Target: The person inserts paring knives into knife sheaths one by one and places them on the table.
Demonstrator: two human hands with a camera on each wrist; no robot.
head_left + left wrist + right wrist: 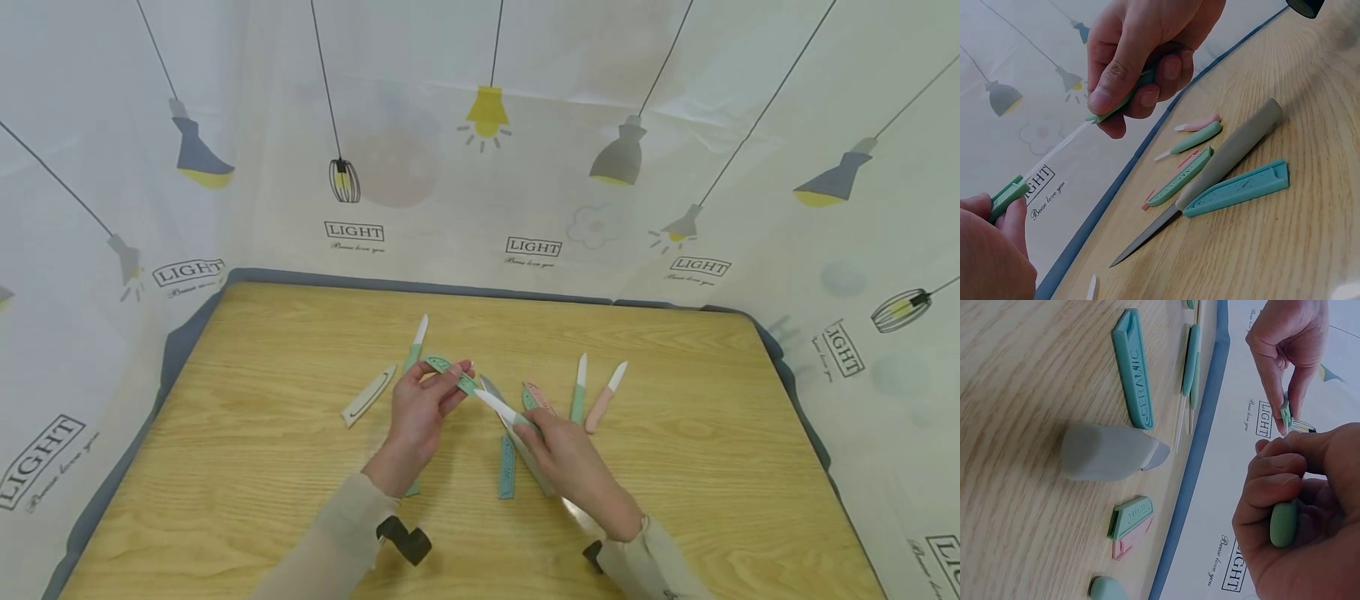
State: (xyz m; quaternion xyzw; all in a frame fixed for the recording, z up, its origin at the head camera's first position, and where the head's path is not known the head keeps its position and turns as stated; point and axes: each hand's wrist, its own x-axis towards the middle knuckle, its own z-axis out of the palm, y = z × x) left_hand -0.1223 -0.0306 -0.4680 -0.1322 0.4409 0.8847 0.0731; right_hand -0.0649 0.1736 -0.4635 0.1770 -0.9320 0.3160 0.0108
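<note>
My left hand (418, 417) pinches a green knife sheath (438, 363) between thumb and fingers, above the table. In my right hand (573, 462) is a small knife with a green handle (1284, 524) and a white blade (495, 405), gripped by the handle. The blade points left, its tip right at the near end of the sheath (1009, 199). Beneath the hands lies a larger knife with a grey-beige handle (1235, 150) and a metal blade (1146, 237). Beside it is a teal sheath (507, 468) with raised lettering.
Right of the hands lie a green-handled knife (577, 403), a pink-handled knife (603, 403), and a green sheath (1182, 178) against a pink sheath (543, 397). To the left are a cream sheath (369, 397) and another white-bladed knife (421, 330). A printed curtain (450, 250) borders the table.
</note>
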